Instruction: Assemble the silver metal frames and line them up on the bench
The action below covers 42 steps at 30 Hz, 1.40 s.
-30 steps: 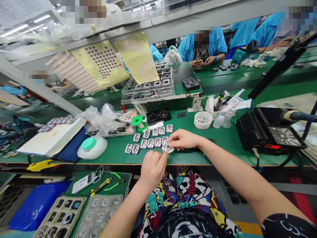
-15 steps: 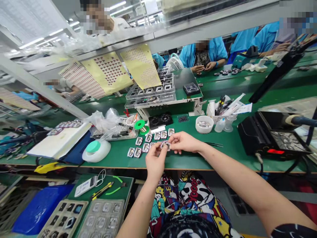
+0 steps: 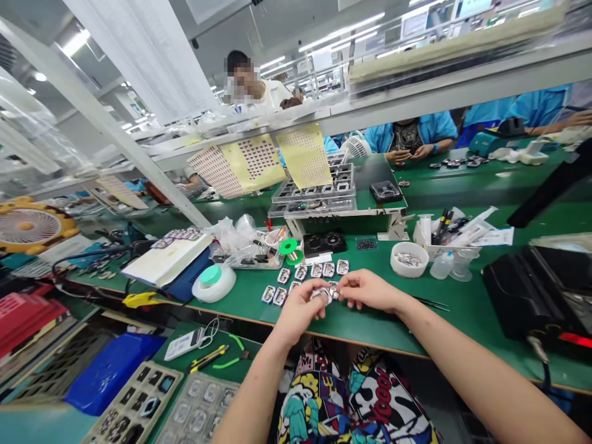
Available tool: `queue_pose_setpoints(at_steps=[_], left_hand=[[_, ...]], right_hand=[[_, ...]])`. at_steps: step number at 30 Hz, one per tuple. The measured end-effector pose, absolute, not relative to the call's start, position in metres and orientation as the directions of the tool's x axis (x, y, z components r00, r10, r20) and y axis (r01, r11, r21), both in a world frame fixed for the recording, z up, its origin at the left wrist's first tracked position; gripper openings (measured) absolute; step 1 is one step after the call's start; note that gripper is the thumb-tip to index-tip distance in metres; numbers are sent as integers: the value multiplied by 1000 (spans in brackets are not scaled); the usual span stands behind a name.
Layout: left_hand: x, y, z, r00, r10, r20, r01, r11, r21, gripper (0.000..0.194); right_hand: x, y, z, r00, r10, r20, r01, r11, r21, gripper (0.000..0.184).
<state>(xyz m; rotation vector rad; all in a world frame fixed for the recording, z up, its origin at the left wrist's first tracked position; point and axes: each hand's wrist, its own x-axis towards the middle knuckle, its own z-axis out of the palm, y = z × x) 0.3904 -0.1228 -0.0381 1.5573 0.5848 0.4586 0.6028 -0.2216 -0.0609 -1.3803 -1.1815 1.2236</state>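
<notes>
My left grip (image 3: 298, 309) is closed on a small metal case (image 3: 322, 296) over the worktop (image 3: 365, 331); right grip (image 3: 370, 290) curled beside it, can't tell on what. Lazy pinch could drop that case onto the others (image 3: 316, 270).

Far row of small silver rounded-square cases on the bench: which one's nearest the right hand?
The small silver rounded-square case at that row's right end, just beyond the bare right hand; the row's others sit farther left.

My 1 camera sits on my head, looking forward and down, near my left hand (image 3: 298, 311) and right hand (image 3: 372, 290), with my lap (image 3: 383, 394) lowest and ceiling lights (image 3: 341, 31) high up.
</notes>
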Motion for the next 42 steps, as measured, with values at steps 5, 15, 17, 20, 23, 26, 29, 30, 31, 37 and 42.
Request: queue_pose_setpoints(at_steps=[5,15,17,20,23,26,29,30,31,37,42], left_hand=[[393,-122,-28,984,180,2,142,-783,606,24],[418,-122,-13,971,-9,-241,25,-990,136,24],[420,-122,-14,967,-12,-253,22,-991,132,26],[421,-123,-13,963,-2,-269,33,-991,127,27],[423,-125,-13,959,25,-281,50,-995,81,25],[423,-132,-15,960,40,-277,44,-999,9,22],[424,-142,-15,955,33,-294,19,-999,-50,24],[425,-145,-15,953,27,-301,9,-998,-59,25],[426,-148,-14,952,21,-305,1,-998,-66,25],[434,-156,-3,931,33,-364,-5,-995,-103,25],[434,-154,-3,934,11,-358,-31,-993,-111,24]], right_hand=[[606,-219,-61,119,989,-92,90,-103,-991,26],[618,-215,-64,217,973,-84,19,-91,-996,23],[620,-215,-63,230,970,-80,12,-85,-996,20],[619,-215,-61,239,968,-73,16,-79,-997,20],[618,-215,-61,234,970,-69,27,-78,-997,18],[616,-215,-62,232,971,-64,38,-75,-996,16],[615,-216,-62,237,970,-59,51,-73,-996,18],[615,-216,-62,238,970,-58,57,-73,-996,20],[616,-216,-62,236,970,-57,63,-74,-995,21],[616,-217,-62,223,974,-50,86,-71,-994,21],[612,-217,-62,220,973,-65,81,-85,-993,23]])
